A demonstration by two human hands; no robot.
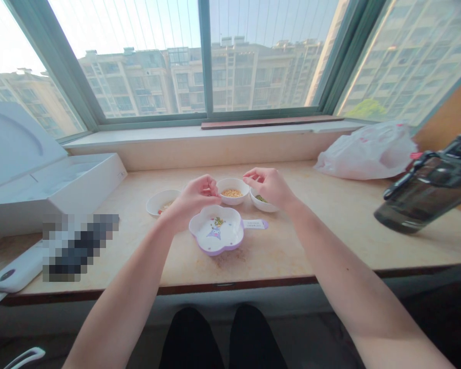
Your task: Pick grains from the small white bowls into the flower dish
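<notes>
Head view: plate (204,231) holds few grains (218,221); three bowls (232,181) beyond it hold more. Left hand (194,201) and right hand (269,187) curled; any grasp unclear.

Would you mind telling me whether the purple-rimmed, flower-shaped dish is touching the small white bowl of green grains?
Apart: the head view shows a strip of pale stone counter between the flower-shaped dish and the white bowl.

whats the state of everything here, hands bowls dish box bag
left hand, raised over the dish, fingers curled
right hand, raised by the right bowl, fingers curled
flower-shaped dish, a few grains on it
middle bowl, holds yellow grains
right bowl, holds green grains
left bowl, little in it, partly hidden by the hand
white box, lid open
plastic bag, crumpled
</notes>
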